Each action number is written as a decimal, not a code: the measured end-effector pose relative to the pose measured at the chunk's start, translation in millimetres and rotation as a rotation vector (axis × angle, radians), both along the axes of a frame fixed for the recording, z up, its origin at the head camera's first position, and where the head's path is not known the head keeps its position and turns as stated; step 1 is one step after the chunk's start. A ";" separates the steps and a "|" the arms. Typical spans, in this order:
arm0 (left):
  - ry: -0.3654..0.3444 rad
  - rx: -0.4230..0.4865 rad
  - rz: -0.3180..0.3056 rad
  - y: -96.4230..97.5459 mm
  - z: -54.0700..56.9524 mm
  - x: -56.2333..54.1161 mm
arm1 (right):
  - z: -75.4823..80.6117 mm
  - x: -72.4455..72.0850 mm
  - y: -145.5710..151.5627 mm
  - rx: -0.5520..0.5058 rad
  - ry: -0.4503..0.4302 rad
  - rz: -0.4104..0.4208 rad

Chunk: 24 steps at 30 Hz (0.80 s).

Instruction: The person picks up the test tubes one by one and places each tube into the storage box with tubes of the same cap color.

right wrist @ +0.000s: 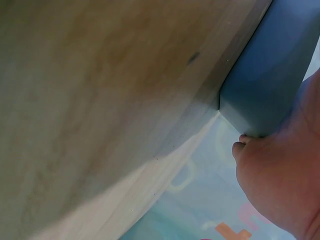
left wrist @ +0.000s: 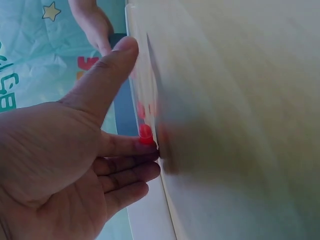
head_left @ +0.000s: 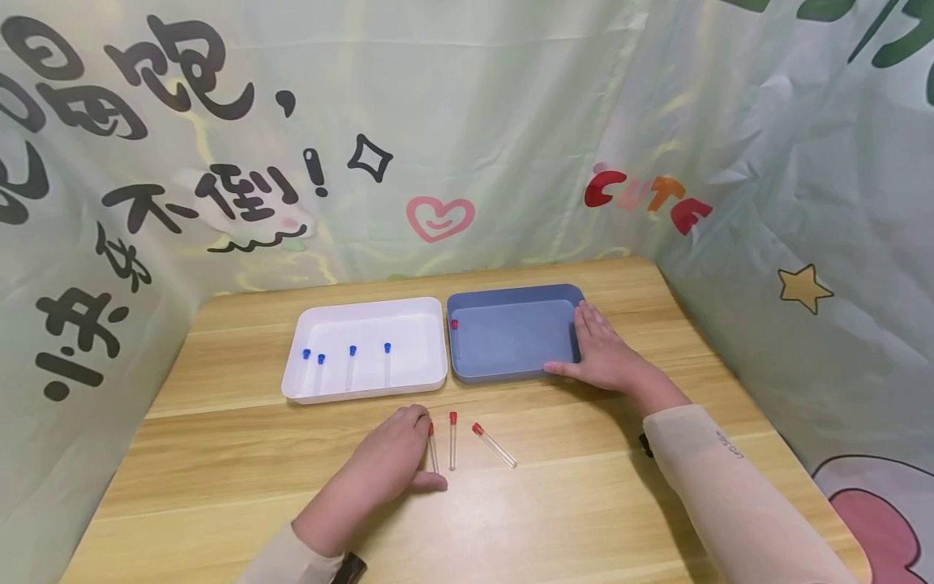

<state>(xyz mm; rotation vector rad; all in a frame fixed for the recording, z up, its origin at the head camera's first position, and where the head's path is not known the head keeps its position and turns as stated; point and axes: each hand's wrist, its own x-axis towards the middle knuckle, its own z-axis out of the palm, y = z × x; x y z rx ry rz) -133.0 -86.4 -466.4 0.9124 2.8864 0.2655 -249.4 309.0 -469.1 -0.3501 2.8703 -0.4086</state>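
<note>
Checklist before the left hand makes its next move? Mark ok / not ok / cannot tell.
1. Right hand against blue tray: ok, at its right side.
2. Left hand at left tube: ok, fingers beside its cap.
3. Left hand closed round that tube: not ok, thumb well apart from fingers.
4. Caps seated tight on left, middle tube and right tube: cannot tell; all capped red.
5. Space in blue tray: ok, one red cap shows by its left wall.

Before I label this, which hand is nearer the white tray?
Left: the left hand is just in front of the white tray; the right hand, farther, touches the blue tray.
</note>
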 end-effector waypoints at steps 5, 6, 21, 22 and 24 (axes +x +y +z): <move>-0.001 0.019 -0.008 -0.2 0.9 0.3 | 0.5 0.0 0.2 0.000 0.002 0.001; -0.004 0.023 -0.007 -0.3 0.9 0.3 | 0.6 0.0 0.0 -0.001 0.001 0.001; -0.079 0.074 0.042 -1.8 3.2 -0.7 | -0.7 -0.5 0.2 -0.001 0.008 0.000; -0.080 0.075 0.044 -1.9 3.6 -0.8 | -0.7 -0.4 0.2 -0.003 0.009 0.000; -0.084 0.082 0.047 -1.8 4.0 -1.1 | -0.9 -0.4 0.2 -0.003 0.009 0.001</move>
